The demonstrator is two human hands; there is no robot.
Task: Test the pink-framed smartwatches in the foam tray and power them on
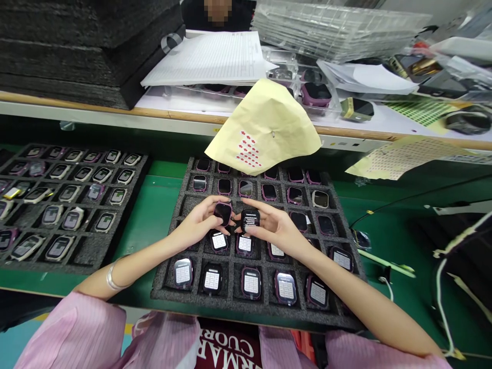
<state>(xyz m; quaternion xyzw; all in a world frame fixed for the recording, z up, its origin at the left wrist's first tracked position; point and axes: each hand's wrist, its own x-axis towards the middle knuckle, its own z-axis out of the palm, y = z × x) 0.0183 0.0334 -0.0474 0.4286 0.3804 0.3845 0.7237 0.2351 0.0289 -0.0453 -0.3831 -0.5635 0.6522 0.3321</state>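
My left hand point(205, 219) is closed on a purple-rimmed watch case point(223, 213) with a dark screen. Beside it, my right hand point(271, 224) grips a black watch point(250, 219) whose lit screen shows lines of white text. Both hands are above a dark foam tray point(189, 204) divided into square compartments. Watches with dark screens lie in its back rows. Along the front row, several watches, such as a purple one point(251, 282), show white grid-like screens. The two held watches are close together, with a small gap between them.
A second foam tray point(98, 250) of watches lies at the left. Yellow sticker sheets point(269, 125) hang from the shelf edge over the main tray's back. The shelf holds black foam blocks point(69, 56), papers point(215, 59) and clear plastic trays point(330, 25). Cables point(440, 292) lie at the right.
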